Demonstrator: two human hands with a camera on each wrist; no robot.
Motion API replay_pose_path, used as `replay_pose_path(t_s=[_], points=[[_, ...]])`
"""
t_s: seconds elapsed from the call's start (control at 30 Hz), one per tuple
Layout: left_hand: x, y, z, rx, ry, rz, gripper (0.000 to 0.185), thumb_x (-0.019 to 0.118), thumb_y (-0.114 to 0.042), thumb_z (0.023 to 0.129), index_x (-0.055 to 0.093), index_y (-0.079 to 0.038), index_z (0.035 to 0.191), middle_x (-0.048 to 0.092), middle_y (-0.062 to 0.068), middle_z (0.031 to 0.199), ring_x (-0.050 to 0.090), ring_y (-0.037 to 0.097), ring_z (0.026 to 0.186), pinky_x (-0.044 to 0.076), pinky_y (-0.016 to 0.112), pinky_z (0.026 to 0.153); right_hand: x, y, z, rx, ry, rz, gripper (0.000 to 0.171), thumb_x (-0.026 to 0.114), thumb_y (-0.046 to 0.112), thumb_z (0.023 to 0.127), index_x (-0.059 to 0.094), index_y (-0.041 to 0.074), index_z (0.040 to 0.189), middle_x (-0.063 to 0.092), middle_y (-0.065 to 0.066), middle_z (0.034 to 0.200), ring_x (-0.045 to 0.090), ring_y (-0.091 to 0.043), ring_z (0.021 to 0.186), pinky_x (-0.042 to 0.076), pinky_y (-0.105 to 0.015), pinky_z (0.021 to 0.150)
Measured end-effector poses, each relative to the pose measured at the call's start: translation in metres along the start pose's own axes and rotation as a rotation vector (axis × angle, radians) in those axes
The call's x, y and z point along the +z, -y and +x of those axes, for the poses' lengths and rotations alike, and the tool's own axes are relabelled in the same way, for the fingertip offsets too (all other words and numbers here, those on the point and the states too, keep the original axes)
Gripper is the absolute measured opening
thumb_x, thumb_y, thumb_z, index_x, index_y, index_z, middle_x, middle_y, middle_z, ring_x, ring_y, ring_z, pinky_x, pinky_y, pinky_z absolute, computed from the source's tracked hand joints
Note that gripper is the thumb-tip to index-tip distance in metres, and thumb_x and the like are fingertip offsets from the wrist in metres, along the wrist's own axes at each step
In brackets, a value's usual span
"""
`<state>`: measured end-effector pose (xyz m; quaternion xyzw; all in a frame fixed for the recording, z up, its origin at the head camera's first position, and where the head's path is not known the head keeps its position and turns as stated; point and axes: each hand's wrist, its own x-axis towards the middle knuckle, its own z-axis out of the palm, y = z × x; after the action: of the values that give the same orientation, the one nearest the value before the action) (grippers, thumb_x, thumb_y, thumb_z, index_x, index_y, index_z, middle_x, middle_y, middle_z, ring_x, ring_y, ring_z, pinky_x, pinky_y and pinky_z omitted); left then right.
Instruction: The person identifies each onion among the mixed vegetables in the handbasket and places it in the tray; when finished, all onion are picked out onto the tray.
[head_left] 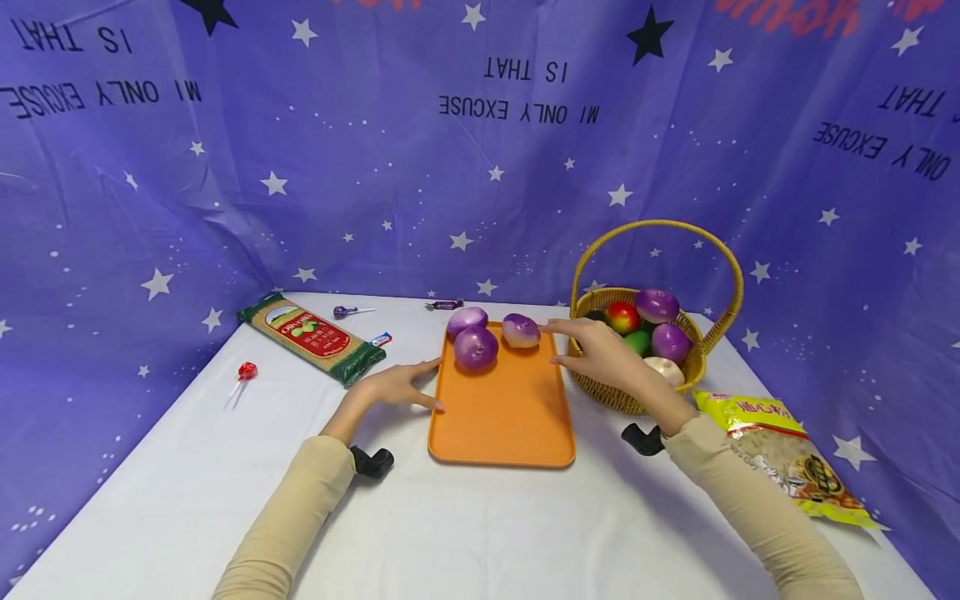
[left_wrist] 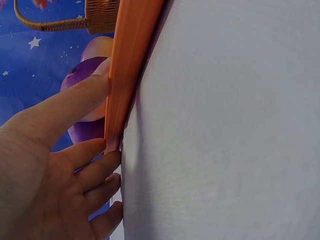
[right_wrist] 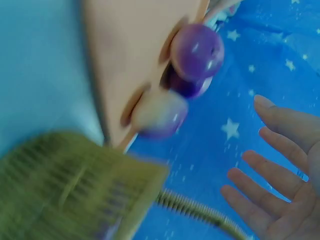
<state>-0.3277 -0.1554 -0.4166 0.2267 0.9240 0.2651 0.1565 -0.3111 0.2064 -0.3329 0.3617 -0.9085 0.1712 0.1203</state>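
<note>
Looking down, I see three onions (head_left: 476, 347) on the orange tray (head_left: 502, 417), more left in the basket (head_left: 622, 392), and both hands' fingers (head_left: 558, 327) wide, holding nothing.

A flat orange plastic tray (head_left: 501, 417) carries three round purple-and-white onions (head_left: 476, 347) on a plain white tablecloth (head_left: 480, 517). The woven yellow-tan wicker basket (head_left: 622, 392) holds purple, red and green produce — behind it hangs a violet-blue star-printed backdrop cloth (head_left: 375, 167), white stars mostly, a few black.
</note>
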Motion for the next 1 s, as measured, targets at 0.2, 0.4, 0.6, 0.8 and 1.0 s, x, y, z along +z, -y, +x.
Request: replay_pose_path(t_s=[0.2,0.4,0.6,0.8,1.0], points=[[0.001,0.002,0.001,0.006,0.000,-0.004,0.096,0.074,-0.050,0.080,0.024,-0.014,0.154,0.030,0.017,0.154,0.028,0.041,0.138,0.024,0.055,0.112,-0.025,-0.026,-0.022,0.080,0.015,-0.046,0.050,0.078,0.012,0.081,0.062,0.007,0.128,0.065,-0.012,0.120,0.060,-0.029,0.106,0.050,-0.047,0.091],[0.000,0.002,0.000,0.007,-0.001,-0.011,0.095,0.074,-0.048,0.080,0.024,-0.014,0.154,0.030,0.016,0.154,0.028,0.041,0.138,0.024,0.054,0.112,-0.050,-0.064,-0.033,0.139,0.023,-0.142,0.048,0.077,0.007,0.080,0.062,0.001,0.125,0.066,-0.018,0.113,0.061,-0.035,0.101,0.050,-0.053,0.088],[0.000,0.001,0.001,0.012,-0.002,-0.001,0.095,0.074,-0.048,0.081,0.024,-0.013,0.154,0.030,0.017,0.154,0.028,0.041,0.138,0.025,0.054,0.112,-0.072,-0.099,-0.036,0.323,0.058,-0.175,0.045,0.075,0.012,0.083,0.061,0.002,0.125,0.063,-0.024,0.117,0.057,-0.045,0.107,0.043,-0.064,0.091],[0.000,0.000,0.000,0.017,0.000,0.000,0.096,0.074,-0.048,0.081,0.024,-0.012,0.154,0.028,0.018,0.154,0.028,0.041,0.139,0.023,0.054,0.113,-0.078,-0.125,-0.031,0.413,0.074,-0.136,0.047,0.074,0.014,0.084,0.060,0.000,0.126,0.062,-0.029,0.115,0.055,-0.048,0.108,0.042,-0.064,0.090],[0.001,0.001,0.002,0.019,0.002,-0.009,0.096,0.074,-0.047,0.081,0.024,-0.012,0.154,0.028,0.018,0.154,0.028,0.041,0.138,0.023,0.055,0.112,-0.074,-0.144,-0.026,0.478,0.104,-0.083,0.051,0.072,0.014,0.085,0.054,-0.004,0.130,0.057,-0.032,0.120,0.050,-0.050,0.112,0.039,-0.064,0.096]])
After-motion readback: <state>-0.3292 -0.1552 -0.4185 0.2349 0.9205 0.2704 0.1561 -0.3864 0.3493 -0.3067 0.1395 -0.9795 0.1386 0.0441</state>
